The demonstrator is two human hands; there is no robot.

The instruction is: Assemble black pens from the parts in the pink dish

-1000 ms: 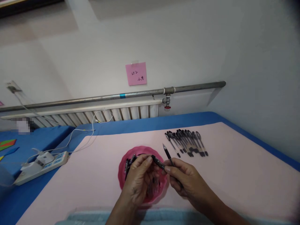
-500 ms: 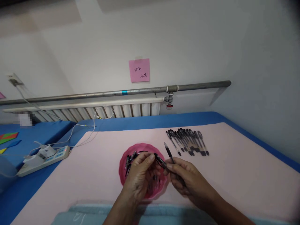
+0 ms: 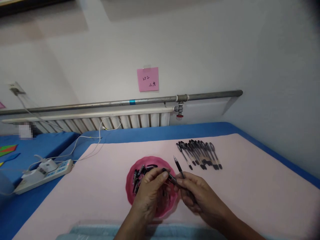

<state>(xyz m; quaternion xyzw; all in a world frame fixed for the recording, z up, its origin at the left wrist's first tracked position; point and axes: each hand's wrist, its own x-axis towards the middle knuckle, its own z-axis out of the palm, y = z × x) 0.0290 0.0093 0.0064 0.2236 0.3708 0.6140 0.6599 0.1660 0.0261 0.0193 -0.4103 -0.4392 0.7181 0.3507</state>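
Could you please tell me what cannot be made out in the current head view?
All in the head view:
- Near part of the bowl: largely hidden by the left hand.
- Lower part of the upright pen: mostly covered by the right hand.
- Any print on the cap: too small and blurred.
- Exact count of the laid-out pens: they overlap.
- Dark frame: cut off by the top edge.
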